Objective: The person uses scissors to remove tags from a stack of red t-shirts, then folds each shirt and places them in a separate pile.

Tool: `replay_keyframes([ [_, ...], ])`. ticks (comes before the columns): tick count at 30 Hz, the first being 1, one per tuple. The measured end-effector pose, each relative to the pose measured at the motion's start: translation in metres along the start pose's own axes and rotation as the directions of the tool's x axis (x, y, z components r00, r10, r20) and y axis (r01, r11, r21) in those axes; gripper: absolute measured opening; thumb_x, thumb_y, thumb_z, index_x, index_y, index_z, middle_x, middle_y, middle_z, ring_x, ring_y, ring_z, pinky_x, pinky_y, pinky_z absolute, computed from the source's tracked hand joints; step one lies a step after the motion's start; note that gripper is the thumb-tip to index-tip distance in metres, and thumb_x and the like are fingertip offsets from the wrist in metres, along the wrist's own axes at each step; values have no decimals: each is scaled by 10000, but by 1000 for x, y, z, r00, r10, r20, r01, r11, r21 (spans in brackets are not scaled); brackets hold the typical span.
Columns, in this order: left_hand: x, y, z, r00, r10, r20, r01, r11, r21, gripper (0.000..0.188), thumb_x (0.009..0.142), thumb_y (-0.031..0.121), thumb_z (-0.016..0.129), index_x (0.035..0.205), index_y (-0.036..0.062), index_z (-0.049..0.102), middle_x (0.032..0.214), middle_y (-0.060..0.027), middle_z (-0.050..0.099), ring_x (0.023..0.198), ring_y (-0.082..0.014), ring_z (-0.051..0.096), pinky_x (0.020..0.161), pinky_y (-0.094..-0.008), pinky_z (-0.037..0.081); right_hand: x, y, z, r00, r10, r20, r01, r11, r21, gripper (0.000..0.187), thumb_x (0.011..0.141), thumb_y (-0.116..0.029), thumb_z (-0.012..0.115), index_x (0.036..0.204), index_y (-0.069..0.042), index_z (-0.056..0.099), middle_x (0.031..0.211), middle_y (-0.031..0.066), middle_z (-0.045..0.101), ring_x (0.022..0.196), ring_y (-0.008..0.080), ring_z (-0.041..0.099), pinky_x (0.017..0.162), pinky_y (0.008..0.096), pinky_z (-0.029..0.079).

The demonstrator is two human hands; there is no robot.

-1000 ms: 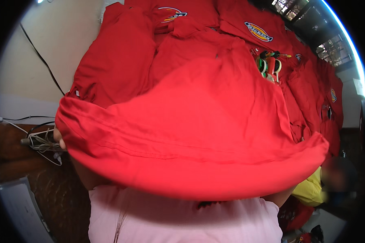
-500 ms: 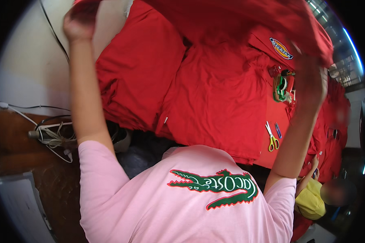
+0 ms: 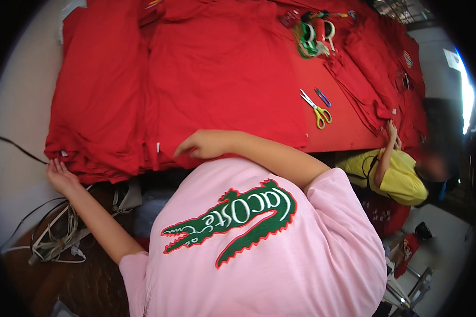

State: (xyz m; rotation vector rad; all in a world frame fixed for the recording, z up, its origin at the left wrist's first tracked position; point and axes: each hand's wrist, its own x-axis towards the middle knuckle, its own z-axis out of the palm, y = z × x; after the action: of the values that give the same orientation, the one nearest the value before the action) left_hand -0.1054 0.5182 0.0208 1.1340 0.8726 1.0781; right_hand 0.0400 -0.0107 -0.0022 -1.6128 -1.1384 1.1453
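At the far left, my left hand is palm up, its fingers stretched out at the near corner of a stack of red garments. Its fingertips meet the edge of the cloth. A second pile, with a red shirt laid flat on top, lies just right of that stack. Over this pile's near edge hangs my right hand, fingers loosely bent and pointing left, nothing seen in them. Whether it touches the cloth I cannot tell.
Right of the piles lie yellow-handled scissors, blue thread snips and several tape rolls. A co-worker in a yellow top handles red garments farther right. Tangled cables hang at the lower left.
The red garment that both raised hands held up is out of them and appears laid on the pile. Both hands have come down to the near edge, the right one across to the left.
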Motion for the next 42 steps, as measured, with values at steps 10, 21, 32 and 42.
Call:
replay_keyframes([
  [10, -342, -128, 118, 469, -462, 753, 205, 886, 416, 140, 1039, 78, 565, 1127, 19, 658, 1107, -110, 731, 1046, -187, 701, 940, -317, 540, -369, 161, -12, -94, 332, -939, -493, 803, 334, 177, 921, -123, 712, 1048, 0, 719, 859, 90, 719, 789, 161, 672, 730, 320, 541],
  [21, -502, -132, 184, -122, -134, 983, -703, 711, 10, 390, 801, 120, 774, 1171, 54, 669, 1120, -115, 668, 1134, -329, 626, 1069, -423, 444, -316, 57, -20, 128, 560, -818, -273, 813, 514, 227, 1009, -178, 685, 934, 35, 705, 726, -20, 526, 747, 84, 505, 682, 277, 432],
  [32, -359, -78, 100, 707, -123, 697, -352, 793, 497, 221, 796, -91, 551, 920, -12, 717, 916, -115, 761, 934, -256, 723, 875, -365, 546, -417, -14, -87, 570, -219, -792, 347, 938, -10, 240, 904, -203, 650, 824, -4, 758, 877, 180, 760, 1147, 372, 676, 1213, 554, 263],
  [42, -360, -18, 40, -2, -828, 560, 131, 555, 821, 497, 870, 180, 818, 1309, 27, 641, 1175, -73, 689, 1068, -143, 655, 926, -295, 528, -387, 40, -45, 495, 838, -227, -709, 541, 452, 345, 928, -314, 740, 842, 18, 706, 697, 92, 685, 658, 177, 714, 607, 307, 539],
])
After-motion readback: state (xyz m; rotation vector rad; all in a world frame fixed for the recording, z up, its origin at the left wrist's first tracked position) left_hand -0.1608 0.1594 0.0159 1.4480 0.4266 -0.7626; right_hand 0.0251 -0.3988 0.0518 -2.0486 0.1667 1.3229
